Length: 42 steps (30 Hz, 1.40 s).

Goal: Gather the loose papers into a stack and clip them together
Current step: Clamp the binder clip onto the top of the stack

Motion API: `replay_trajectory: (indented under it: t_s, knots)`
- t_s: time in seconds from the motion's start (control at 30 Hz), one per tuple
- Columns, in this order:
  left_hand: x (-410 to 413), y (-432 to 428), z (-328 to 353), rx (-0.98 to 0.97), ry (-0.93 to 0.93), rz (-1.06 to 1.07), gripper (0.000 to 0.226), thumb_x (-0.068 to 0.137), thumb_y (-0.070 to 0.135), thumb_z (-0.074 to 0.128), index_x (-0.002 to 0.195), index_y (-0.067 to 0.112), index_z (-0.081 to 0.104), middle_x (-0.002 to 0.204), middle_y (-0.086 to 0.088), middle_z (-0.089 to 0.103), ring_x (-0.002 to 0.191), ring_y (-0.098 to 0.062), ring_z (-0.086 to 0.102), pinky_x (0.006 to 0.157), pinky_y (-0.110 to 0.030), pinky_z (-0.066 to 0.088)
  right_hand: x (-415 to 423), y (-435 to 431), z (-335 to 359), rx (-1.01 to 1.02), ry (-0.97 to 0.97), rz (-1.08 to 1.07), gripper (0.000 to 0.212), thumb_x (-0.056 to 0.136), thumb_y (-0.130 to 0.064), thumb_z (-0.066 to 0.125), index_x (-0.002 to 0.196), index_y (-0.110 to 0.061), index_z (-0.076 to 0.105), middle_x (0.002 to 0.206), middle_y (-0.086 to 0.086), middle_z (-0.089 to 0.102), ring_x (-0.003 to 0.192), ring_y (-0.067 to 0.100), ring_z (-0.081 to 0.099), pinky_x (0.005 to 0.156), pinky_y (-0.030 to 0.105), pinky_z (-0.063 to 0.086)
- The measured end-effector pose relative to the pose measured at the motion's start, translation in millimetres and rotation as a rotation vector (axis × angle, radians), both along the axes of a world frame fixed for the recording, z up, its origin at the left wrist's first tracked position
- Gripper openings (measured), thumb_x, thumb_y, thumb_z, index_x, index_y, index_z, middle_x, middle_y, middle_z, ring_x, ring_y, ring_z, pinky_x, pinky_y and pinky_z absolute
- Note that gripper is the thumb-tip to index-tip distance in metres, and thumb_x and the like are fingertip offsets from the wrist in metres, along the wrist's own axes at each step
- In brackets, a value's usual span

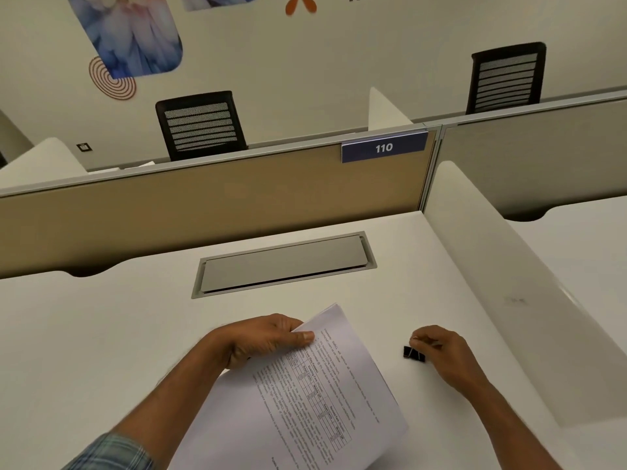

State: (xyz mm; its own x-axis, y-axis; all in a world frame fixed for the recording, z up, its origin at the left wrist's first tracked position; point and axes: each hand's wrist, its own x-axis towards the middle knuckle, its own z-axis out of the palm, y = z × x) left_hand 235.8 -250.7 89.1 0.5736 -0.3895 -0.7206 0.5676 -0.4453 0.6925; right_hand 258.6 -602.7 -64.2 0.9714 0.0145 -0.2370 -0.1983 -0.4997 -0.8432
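Your left hand point(268, 340) grips the stack of white printed papers point(305, 395) by its far left edge, thumb on top, fingers curled underneath; the sheets slant from twelve o'clock down to six above the white desk point(101, 334). At three o'clock from the stack, well apart, your right hand point(444, 354) pinches the wire handle of a small black binder clip point(414, 353) that rests on the desk.

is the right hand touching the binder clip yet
Touching. The head view shows the right hand with its fingertips on the wire handle of the black binder clip, which sits on the desk.
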Motion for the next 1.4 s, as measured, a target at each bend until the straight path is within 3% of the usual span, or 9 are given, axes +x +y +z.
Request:
replay_trajectory:
  t_s: [0.1,0.2,0.37,0.5,0.73,0.83,1.0,1.23,1.4]
  knots:
    - [-3,2,1,-0.003,0.002,0.011,0.033,0.098,0.040,0.062,0.112,0.014,0.075,0.119,-0.015,0.076,0.094,-0.027,0.076,0.081,-0.035,0.063,-1,-2,1,0.062,0.019,-0.019,0.006,0.091,-0.015,0.073,0.087,-0.017,0.076,0.103,-0.004,0.075,0.094,0.016,0.069,0.074,0.016,0.047]
    - [-6,4,4,-0.010,0.002,0.012,0.036,0.098,0.040,0.062,0.116,0.012,0.074,0.121,-0.015,0.076,0.095,-0.026,0.076,0.081,-0.034,0.063,-1,1,9,0.123,0.062,-0.028,0.015,0.092,-0.017,0.071,0.080,-0.020,0.078,0.094,-0.004,0.078,0.093,0.019,0.070,0.074,0.021,0.048]
    - [-14,11,6,-0.005,-0.015,0.000,0.043,0.098,0.042,0.062,0.123,0.008,0.071,0.123,-0.015,0.075,0.097,-0.027,0.076,0.084,-0.035,0.063,-12,21,43,0.337,0.048,-0.068,0.009,0.089,-0.019,0.075,0.085,-0.016,0.082,0.093,0.004,0.079,0.101,0.032,0.070,0.097,0.048,0.054]
    - [-21,19,12,0.015,-0.037,-0.026,0.040,0.098,0.042,0.062,0.121,0.011,0.072,0.121,-0.013,0.076,0.094,-0.024,0.077,0.080,-0.032,0.063,-24,59,91,0.521,-0.035,-0.050,0.009,0.085,-0.015,0.077,0.092,-0.013,0.083,0.099,0.003,0.081,0.107,0.020,0.072,0.105,0.043,0.051]
    - [-37,34,29,0.094,-0.072,-0.101,0.046,0.098,0.045,0.062,0.127,0.009,0.069,0.125,-0.014,0.074,0.106,-0.032,0.074,0.095,-0.042,0.061,-41,131,166,0.562,-0.187,0.171,0.006,0.087,-0.009,0.075,0.085,-0.012,0.081,0.096,0.001,0.078,0.096,0.017,0.072,0.082,0.024,0.055]
    - [-46,43,37,0.133,-0.072,-0.143,0.047,0.097,0.046,0.063,0.128,0.011,0.068,0.126,-0.013,0.074,0.110,-0.035,0.073,0.099,-0.046,0.058,-46,155,183,0.509,-0.213,0.267,0.006,0.087,-0.012,0.076,0.086,-0.014,0.081,0.096,-0.002,0.075,0.098,0.016,0.071,0.086,0.027,0.057]
    - [-65,60,50,0.194,-0.101,-0.195,0.047,0.097,0.047,0.061,0.131,0.014,0.067,0.125,-0.011,0.074,0.097,-0.024,0.075,0.088,-0.037,0.062,-60,186,198,0.457,-0.199,0.362,0.009,0.086,-0.018,0.078,0.077,-0.018,0.080,0.095,-0.006,0.073,0.100,0.016,0.069,0.094,0.033,0.056]
    - [-88,87,62,0.183,-0.143,-0.179,0.039,0.099,0.042,0.061,0.122,0.011,0.070,0.124,-0.014,0.075,0.099,-0.025,0.073,0.098,-0.042,0.059,-85,228,202,0.418,-0.169,0.457,0.015,0.088,-0.014,0.076,0.074,-0.008,0.077,0.095,-0.002,0.068,0.100,0.022,0.066,0.093,0.038,0.055]
    - [-102,104,71,0.166,-0.185,-0.152,0.022,0.099,0.039,0.062,0.099,0.020,0.072,0.111,-0.008,0.076,0.086,-0.013,0.075,0.082,-0.025,0.060,-96,250,212,0.410,-0.145,0.515,0.017,0.088,-0.017,0.076,0.071,-0.016,0.077,0.096,0.002,0.069,0.100,0.025,0.066,0.087,0.032,0.055]
